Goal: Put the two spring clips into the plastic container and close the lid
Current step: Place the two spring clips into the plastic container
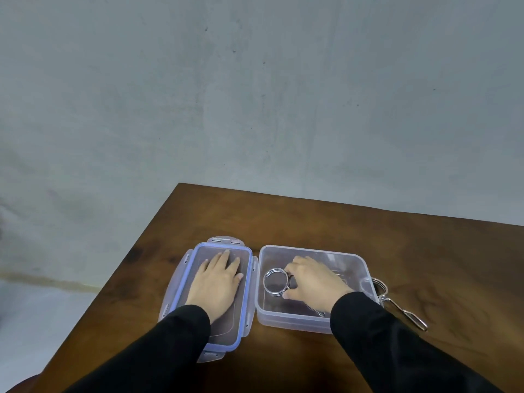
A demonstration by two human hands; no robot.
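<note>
While the left hand (217, 282) lies flat, fingers spread, steadying the lid (181, 290) on the tabletop (312, 222), the right hand (312, 282) pinches one clip (274, 281) inside the container (306, 321), the other clip (402, 310) waiting just outside its right wall.

**A bare indoor workspace with a wooden table**

A plain room, its exact kind unclear. A dark brown wooden table (340, 222) with visible grain stands on a pale grey concrete floor (198, 95) marked with small dark specks and a faint yellowish stain (51, 282). No furnishings or fittings identify it as home, office or workshop.
</note>
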